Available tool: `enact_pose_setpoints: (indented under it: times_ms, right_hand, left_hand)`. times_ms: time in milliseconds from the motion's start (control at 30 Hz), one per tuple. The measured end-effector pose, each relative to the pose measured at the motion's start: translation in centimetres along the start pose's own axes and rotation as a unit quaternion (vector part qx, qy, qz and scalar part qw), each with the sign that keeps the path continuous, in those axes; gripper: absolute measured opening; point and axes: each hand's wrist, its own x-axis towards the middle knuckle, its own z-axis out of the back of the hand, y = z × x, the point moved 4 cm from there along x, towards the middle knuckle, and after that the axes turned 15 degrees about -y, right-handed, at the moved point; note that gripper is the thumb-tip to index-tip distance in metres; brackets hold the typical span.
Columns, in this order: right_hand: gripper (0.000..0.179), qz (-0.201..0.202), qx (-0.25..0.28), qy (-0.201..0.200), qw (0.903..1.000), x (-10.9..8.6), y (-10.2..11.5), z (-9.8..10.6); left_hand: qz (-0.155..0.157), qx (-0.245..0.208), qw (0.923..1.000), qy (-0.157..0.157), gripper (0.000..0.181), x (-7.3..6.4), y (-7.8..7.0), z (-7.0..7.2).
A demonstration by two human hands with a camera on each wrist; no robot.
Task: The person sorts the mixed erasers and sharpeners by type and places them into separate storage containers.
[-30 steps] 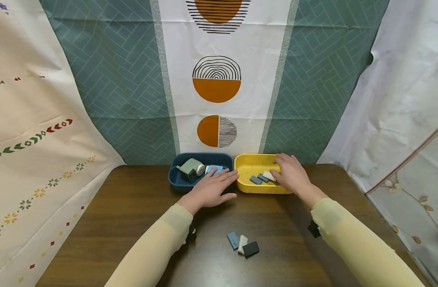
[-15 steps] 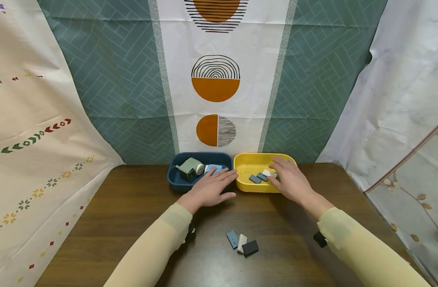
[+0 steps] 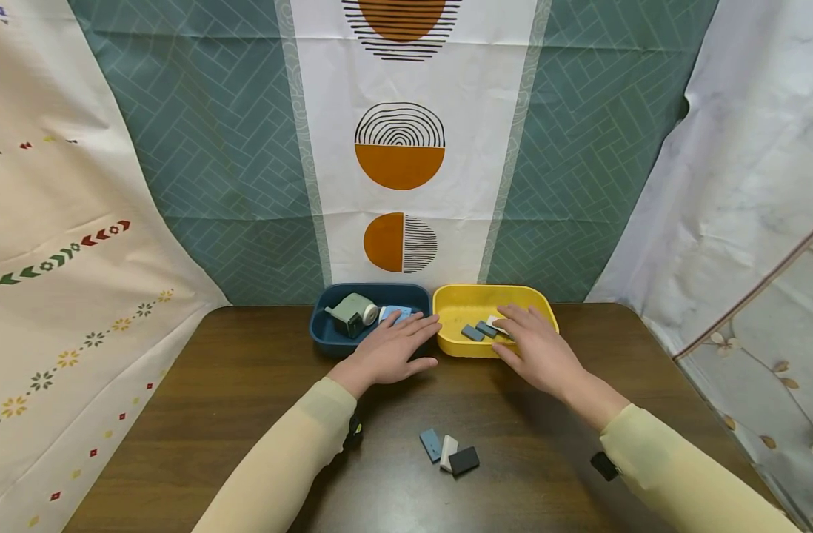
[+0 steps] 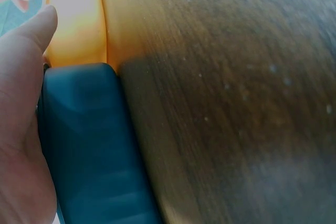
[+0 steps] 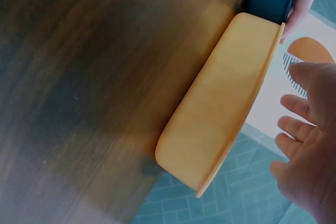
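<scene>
My left hand (image 3: pixel 389 352) lies with straight fingers over the front right rim of the dark blue bin (image 3: pixel 322 337). It holds nothing. In the left wrist view its thumb (image 4: pixel 44 27) is extended beside the bin's wall. Over the front right part of the yellow bin (image 3: pixel 456 300) hovers my right hand (image 3: pixel 540 352), fingers spread and slightly bent, with nothing visible in them. The right wrist view has these fingers (image 5: pixel 296 129) apart from the bin's outer wall. Small blue-grey tiles (image 3: pixel 473 333) and a white tile lie in the yellow bin, partly hidden by the right hand.
The blue bin contains a boxy green object (image 3: pixel 352 309) with a round white part, and a light blue object (image 3: pixel 396 314). Nearer on the wooden table (image 3: pixel 246 414) lie a blue tile (image 3: pixel 431 446), a white tile (image 3: pixel 449 452) and a black tile (image 3: pixel 464 461). Curtains hang behind.
My right hand has drawn back toward the yellow bin's front edge and a little left. The left hand keeps its place, and the tiles on the table lie as before.
</scene>
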Motion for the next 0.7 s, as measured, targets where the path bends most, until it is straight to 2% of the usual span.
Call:
enact_pose_setpoints:
  times_ms: [267,700]
  right_hand:
    - [0.047,0.033,0.022,-0.016,0.9991,-1.2,1.2,0.5]
    - [0.051,0.044,0.033,0.011,0.9984,-2.8,2.5,0.4]
  left_hand:
    - [0.003,0.001,1.0,0.003,0.078,0.1,0.0,0.1]
    - [0.005,-0.006,1.0,-0.003,0.077,0.1,-0.1,0.1]
